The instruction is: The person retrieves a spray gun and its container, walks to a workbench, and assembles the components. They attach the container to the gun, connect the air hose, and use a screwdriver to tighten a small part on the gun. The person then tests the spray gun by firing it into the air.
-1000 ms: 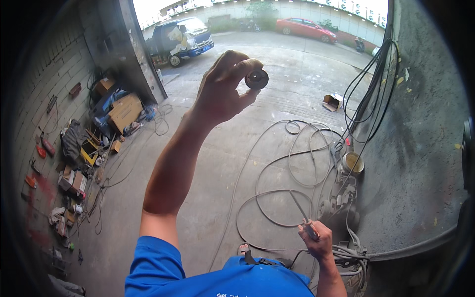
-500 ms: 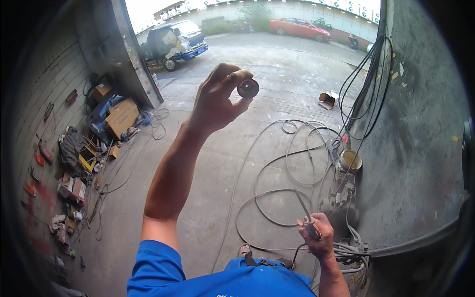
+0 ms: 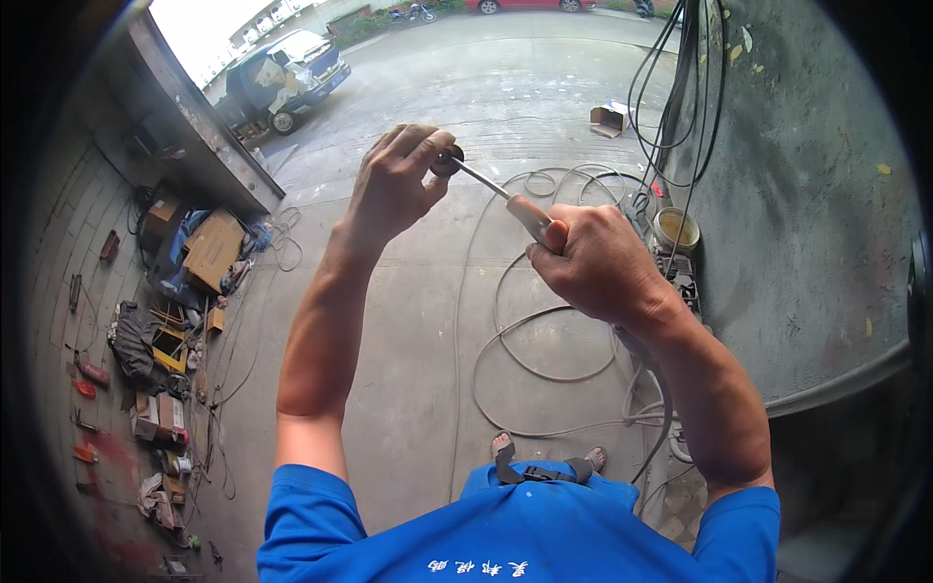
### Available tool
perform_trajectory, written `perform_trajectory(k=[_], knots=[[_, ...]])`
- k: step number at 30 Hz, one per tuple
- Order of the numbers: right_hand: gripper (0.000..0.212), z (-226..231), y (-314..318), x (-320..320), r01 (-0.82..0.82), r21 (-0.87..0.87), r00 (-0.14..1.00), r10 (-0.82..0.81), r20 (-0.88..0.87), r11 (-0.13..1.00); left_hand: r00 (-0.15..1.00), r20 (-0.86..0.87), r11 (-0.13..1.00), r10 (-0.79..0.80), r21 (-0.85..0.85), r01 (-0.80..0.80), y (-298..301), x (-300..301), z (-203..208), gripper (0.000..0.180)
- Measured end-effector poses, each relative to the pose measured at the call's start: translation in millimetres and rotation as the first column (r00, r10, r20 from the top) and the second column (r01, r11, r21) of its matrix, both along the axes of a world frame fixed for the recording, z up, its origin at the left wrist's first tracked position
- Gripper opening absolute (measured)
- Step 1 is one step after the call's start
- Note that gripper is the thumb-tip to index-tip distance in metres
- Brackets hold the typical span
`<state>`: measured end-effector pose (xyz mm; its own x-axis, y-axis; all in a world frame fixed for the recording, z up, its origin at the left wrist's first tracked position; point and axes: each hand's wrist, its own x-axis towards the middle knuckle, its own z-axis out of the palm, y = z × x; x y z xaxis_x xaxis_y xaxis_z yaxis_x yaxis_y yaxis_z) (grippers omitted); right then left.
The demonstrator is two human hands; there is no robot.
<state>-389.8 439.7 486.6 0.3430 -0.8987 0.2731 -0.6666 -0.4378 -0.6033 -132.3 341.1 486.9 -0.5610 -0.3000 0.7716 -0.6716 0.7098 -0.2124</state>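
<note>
Raised in front of me, my left hand [image 3: 397, 180] pinches a small dark round part [image 3: 446, 161] between thumb and fingers. My right hand [image 3: 604, 260] is closed around the orange-brown handle of a screwdriver-like tool [image 3: 526, 214]. Its thin metal shaft slants up and left, and the tip meets the round part or reaches into its middle; I cannot tell how deep. Part of the round piece is hidden by my fingers.
Looped hoses [image 3: 501, 335] lie on the concrete floor. To the right are hanging black cables [image 3: 671, 92], a bucket [image 3: 677, 229] and a grey wall. Cardboard boxes [image 3: 214, 251] and tools clutter the left wall. Outside stand a truck [image 3: 282, 83] and a red car [image 3: 530, 5].
My right hand has come up from low on the right, bringing the tool's tip to the round part. My left hand still holds that part, now slightly farther left. The view has tilted down.
</note>
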Motion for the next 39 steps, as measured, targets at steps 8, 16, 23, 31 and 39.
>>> perform_trajectory(k=[8, 16, 23, 31, 39], knots=[[0.023, 2.7, -17.4, 15.7, 0.025, 0.017, 0.994, -0.023, -0.105, 1.0, 1.0, -0.003, 1.0, -0.011, 0.029, 0.011, -3.2, 4.1, -8.6, 0.046], [0.025, -22.7, -26.2, 9.3, -0.049, -0.133, 0.997, 0.041, -0.067, 0.99, 0.999, -0.05, 0.996, -0.005, 0.092, 0.009, -12.4, 7.2, -25.0, 0.044], [0.035, -26.5, -19.8, 29.6, -0.17, 0.06, 0.977, 0.161, 0.139, 0.984, 0.388, -0.847, 0.412, 0.363, 0.52, 0.749, 9.6, 60.2, -69.8, 0.037], [0.025, -39.2, -26.8, 85.1, -0.338, 0.011, 0.941, 0.338, 0.001, 0.941, -0.24, -0.883, 0.236, 0.404, -0.153, 0.96, 43.4, 105.4, -128.0, 0.038], [0.022, -23.6, -20.9, 104.8, -0.291, 0.042, 0.944, 0.294, -0.149, 0.956, -0.302, -0.828, 0.265, 0.473, -0.193, 0.945, 52.6, 113.6, -123.9, 0.046]])
